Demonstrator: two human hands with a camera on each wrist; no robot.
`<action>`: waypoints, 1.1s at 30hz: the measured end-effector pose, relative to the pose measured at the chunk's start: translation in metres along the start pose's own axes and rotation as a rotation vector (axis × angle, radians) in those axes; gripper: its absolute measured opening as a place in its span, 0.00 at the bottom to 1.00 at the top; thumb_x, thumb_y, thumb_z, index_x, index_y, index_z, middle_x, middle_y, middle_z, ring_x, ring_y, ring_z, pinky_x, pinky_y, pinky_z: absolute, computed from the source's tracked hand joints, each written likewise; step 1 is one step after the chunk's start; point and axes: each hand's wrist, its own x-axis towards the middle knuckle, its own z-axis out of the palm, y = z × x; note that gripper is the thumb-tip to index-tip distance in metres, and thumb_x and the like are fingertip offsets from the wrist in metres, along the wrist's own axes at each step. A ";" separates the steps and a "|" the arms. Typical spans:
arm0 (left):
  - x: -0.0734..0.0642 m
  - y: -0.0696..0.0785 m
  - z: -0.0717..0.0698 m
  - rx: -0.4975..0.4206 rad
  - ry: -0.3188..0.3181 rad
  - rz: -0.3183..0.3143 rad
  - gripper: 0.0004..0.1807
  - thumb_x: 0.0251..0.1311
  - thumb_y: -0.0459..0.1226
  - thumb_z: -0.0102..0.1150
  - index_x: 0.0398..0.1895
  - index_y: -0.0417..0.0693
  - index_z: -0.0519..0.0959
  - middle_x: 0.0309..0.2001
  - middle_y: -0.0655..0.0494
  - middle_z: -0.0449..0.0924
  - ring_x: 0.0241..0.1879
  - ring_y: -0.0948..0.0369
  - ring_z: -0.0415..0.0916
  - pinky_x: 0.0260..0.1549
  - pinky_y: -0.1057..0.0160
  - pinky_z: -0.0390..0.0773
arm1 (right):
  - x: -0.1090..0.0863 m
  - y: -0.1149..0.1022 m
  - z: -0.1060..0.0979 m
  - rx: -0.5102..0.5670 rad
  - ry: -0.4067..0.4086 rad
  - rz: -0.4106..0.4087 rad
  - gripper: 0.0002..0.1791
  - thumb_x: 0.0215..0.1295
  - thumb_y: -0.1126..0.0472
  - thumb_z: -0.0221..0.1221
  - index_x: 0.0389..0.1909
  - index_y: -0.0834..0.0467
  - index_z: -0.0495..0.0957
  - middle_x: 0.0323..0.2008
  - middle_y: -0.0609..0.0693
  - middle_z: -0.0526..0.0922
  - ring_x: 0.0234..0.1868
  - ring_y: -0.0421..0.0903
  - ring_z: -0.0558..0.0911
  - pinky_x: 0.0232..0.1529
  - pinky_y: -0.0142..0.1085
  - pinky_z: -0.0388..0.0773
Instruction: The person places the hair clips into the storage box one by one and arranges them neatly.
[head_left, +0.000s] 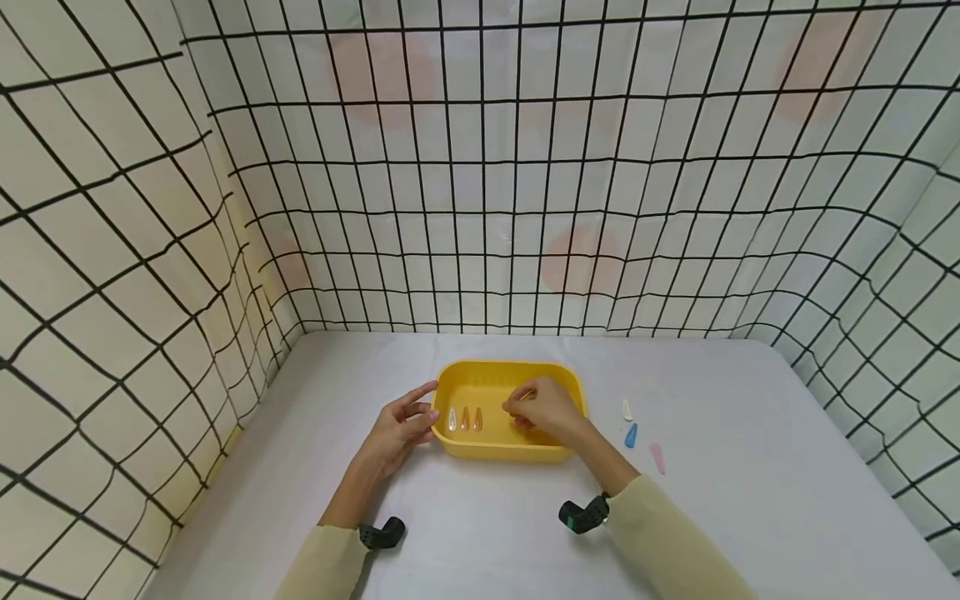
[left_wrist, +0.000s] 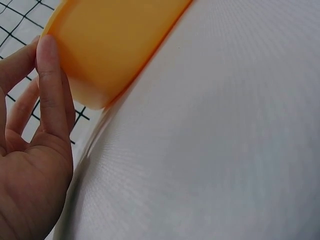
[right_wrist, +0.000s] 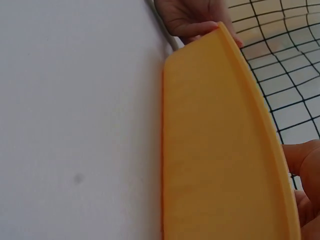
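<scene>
A yellow tray (head_left: 480,451) stands on the white table. My left hand (head_left: 399,428) holds its left end, thumb at the rim and fingers along the outside; the left wrist view shows the thumb (left_wrist: 48,55) against the wall. Inside, on the left, three snap hair clips lie side by side: a whitish clip (head_left: 452,419), an orange clip (head_left: 465,418) and another orange clip (head_left: 478,419). Over the tray's right half, my right hand (head_left: 546,408) points down with thumb and fingers pinched round a small orange-toned hair clip, mostly hidden. The tray wall hides those fingertips in the right wrist view.
Right of the tray, a cream hair clip (head_left: 627,410), a blue hair clip (head_left: 632,435) and a pink hair clip (head_left: 657,457) lie on the table (head_left: 750,500). Black netting (head_left: 480,212) over white cloth encloses the table's back and sides.
</scene>
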 end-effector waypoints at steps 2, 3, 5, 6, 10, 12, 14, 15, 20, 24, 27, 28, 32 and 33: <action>0.000 -0.001 -0.001 0.004 0.000 0.001 0.34 0.66 0.30 0.66 0.75 0.52 0.70 0.45 0.53 0.76 0.30 0.65 0.81 0.35 0.70 0.88 | -0.003 0.002 -0.007 -0.015 0.008 -0.013 0.12 0.65 0.57 0.71 0.42 0.60 0.85 0.32 0.52 0.87 0.29 0.46 0.85 0.36 0.35 0.88; 0.000 -0.001 -0.001 0.005 -0.002 0.002 0.35 0.66 0.30 0.66 0.75 0.51 0.69 0.45 0.53 0.76 0.30 0.65 0.81 0.35 0.70 0.88 | -0.005 0.003 -0.012 -0.023 0.010 -0.020 0.12 0.65 0.56 0.70 0.42 0.60 0.84 0.33 0.52 0.88 0.30 0.46 0.85 0.38 0.36 0.89; -0.001 -0.001 0.000 0.007 -0.002 0.001 0.35 0.66 0.31 0.66 0.76 0.51 0.69 0.45 0.53 0.76 0.30 0.66 0.81 0.34 0.70 0.88 | -0.009 0.003 -0.020 -0.028 0.012 -0.040 0.13 0.65 0.56 0.70 0.44 0.61 0.84 0.36 0.54 0.89 0.31 0.46 0.86 0.41 0.38 0.89; -0.001 -0.001 0.001 0.007 -0.004 0.001 0.35 0.66 0.31 0.66 0.76 0.51 0.68 0.45 0.53 0.76 0.30 0.66 0.81 0.34 0.71 0.88 | -0.011 0.004 -0.025 -0.032 0.012 -0.052 0.13 0.66 0.56 0.70 0.44 0.61 0.84 0.37 0.54 0.89 0.32 0.46 0.86 0.42 0.39 0.89; 0.000 -0.001 0.002 -0.005 -0.006 0.000 0.35 0.66 0.30 0.66 0.76 0.51 0.68 0.45 0.53 0.76 0.31 0.66 0.82 0.35 0.71 0.88 | -0.018 0.006 -0.042 -0.022 0.004 -0.097 0.16 0.67 0.54 0.69 0.47 0.62 0.84 0.41 0.58 0.90 0.35 0.50 0.88 0.45 0.43 0.90; 0.000 -0.001 0.003 -0.007 -0.007 -0.002 0.35 0.66 0.30 0.66 0.76 0.51 0.69 0.45 0.53 0.76 0.31 0.65 0.82 0.35 0.70 0.88 | -0.020 0.009 -0.051 -0.003 0.003 -0.098 0.17 0.67 0.54 0.69 0.48 0.62 0.84 0.42 0.59 0.90 0.37 0.53 0.88 0.45 0.43 0.90; 0.001 -0.001 0.004 -0.009 -0.002 -0.009 0.35 0.65 0.30 0.67 0.76 0.51 0.69 0.45 0.53 0.76 0.30 0.65 0.82 0.35 0.70 0.88 | -0.022 0.011 -0.059 0.010 0.006 -0.097 0.17 0.67 0.54 0.69 0.48 0.63 0.83 0.42 0.60 0.89 0.38 0.54 0.87 0.42 0.41 0.90; 0.001 0.000 0.004 -0.011 0.000 -0.010 0.35 0.65 0.30 0.67 0.75 0.51 0.69 0.45 0.53 0.76 0.30 0.65 0.81 0.34 0.70 0.88 | -0.024 0.012 -0.063 0.021 0.009 -0.090 0.17 0.67 0.54 0.69 0.48 0.62 0.83 0.43 0.61 0.89 0.38 0.54 0.87 0.41 0.39 0.89; 0.002 0.001 0.004 -0.015 0.023 -0.014 0.35 0.64 0.30 0.68 0.75 0.52 0.70 0.45 0.52 0.76 0.29 0.65 0.81 0.34 0.70 0.88 | -0.029 0.019 -0.084 0.020 0.036 -0.093 0.17 0.69 0.53 0.68 0.48 0.62 0.84 0.43 0.63 0.88 0.36 0.52 0.84 0.36 0.32 0.87; 0.002 0.001 0.003 -0.018 0.021 -0.021 0.35 0.65 0.29 0.67 0.75 0.52 0.70 0.45 0.53 0.76 0.29 0.65 0.81 0.34 0.70 0.88 | -0.032 0.030 -0.102 -0.020 0.067 -0.084 0.16 0.70 0.53 0.66 0.48 0.62 0.83 0.40 0.61 0.87 0.35 0.49 0.83 0.38 0.35 0.88; 0.001 0.001 0.002 -0.011 0.016 -0.023 0.36 0.65 0.30 0.67 0.76 0.52 0.69 0.45 0.53 0.76 0.30 0.65 0.81 0.35 0.70 0.88 | -0.035 0.042 -0.114 -0.057 0.097 -0.064 0.18 0.70 0.49 0.66 0.48 0.60 0.83 0.38 0.58 0.87 0.34 0.47 0.83 0.42 0.40 0.88; 0.001 0.001 0.002 -0.007 0.015 -0.022 0.36 0.65 0.30 0.67 0.76 0.52 0.69 0.45 0.53 0.76 0.30 0.65 0.81 0.35 0.70 0.88 | -0.036 0.046 -0.118 -0.066 0.100 -0.060 0.20 0.70 0.47 0.66 0.48 0.60 0.83 0.39 0.58 0.87 0.35 0.47 0.83 0.42 0.41 0.88; 0.000 0.001 0.002 -0.006 0.020 -0.025 0.35 0.65 0.30 0.67 0.76 0.52 0.69 0.45 0.53 0.76 0.30 0.65 0.81 0.35 0.70 0.88 | -0.042 0.061 -0.130 -0.083 0.111 -0.043 0.22 0.68 0.44 0.66 0.49 0.59 0.83 0.41 0.60 0.87 0.36 0.48 0.83 0.44 0.42 0.88; 0.000 0.001 0.002 -0.006 0.022 -0.026 0.35 0.65 0.30 0.67 0.76 0.52 0.69 0.45 0.53 0.76 0.30 0.65 0.81 0.35 0.70 0.88 | -0.043 0.064 -0.132 -0.091 0.111 -0.041 0.23 0.69 0.44 0.66 0.50 0.60 0.83 0.42 0.60 0.87 0.37 0.48 0.83 0.44 0.42 0.88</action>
